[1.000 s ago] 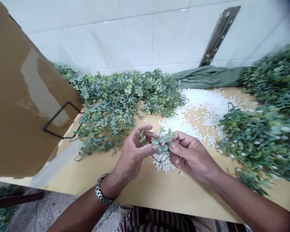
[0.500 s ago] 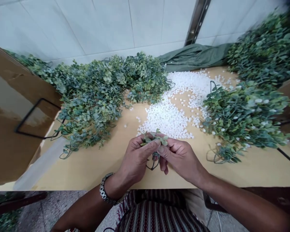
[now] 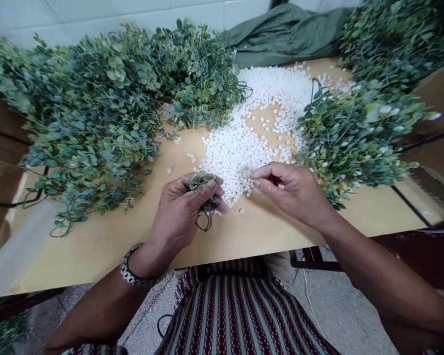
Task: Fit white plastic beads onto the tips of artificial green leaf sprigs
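My left hand (image 3: 183,207) is closed around a small artificial leaf sprig (image 3: 202,180), with its thumb pressed on the leaves. A thin dark stem loop (image 3: 204,222) hangs below those fingers. To the right, my right hand (image 3: 290,190) has thumb and forefinger pinched together at the near edge of a pile of white beads (image 3: 237,153). Whether a bead is between those fingertips is too small to make out. Just beyond the right hand lies a bunch of leafy sprigs with white tips (image 3: 358,133).
Large heaps of green artificial sprigs (image 3: 92,108) cover the left and back of the table (image 3: 237,236). A dark green cloth (image 3: 281,37) lies behind the beads. More foliage (image 3: 399,39) stands at the back right, beside a cardboard box (image 3: 438,103).
Both hands were together on the sprig. My right hand has let go and moved right to the beads, while my left keeps the sprig. The view has tilted down.
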Demonstrator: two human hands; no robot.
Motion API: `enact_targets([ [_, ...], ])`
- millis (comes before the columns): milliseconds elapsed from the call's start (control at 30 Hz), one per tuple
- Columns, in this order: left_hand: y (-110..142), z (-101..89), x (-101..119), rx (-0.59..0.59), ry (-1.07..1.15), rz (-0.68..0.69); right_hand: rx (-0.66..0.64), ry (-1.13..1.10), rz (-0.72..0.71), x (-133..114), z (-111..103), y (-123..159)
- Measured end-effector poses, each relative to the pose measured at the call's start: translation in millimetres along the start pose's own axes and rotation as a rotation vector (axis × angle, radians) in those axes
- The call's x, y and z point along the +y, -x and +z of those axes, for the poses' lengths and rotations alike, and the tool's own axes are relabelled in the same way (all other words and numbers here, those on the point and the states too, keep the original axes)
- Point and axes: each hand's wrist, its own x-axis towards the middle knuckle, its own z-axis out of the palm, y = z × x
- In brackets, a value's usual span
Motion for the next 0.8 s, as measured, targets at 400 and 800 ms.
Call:
enact_targets([
  [400,8.7,-2.4,-17.6,-0.121,-0.101,-0.081,-0.273,0.517,-0.595,10.5,19.8,16.6],
  [800,5.4,7.4,-10.5,-0.062,0.147,-0.222,-0.154,0.425,-0.557,13.2,14.7,19.5],
])
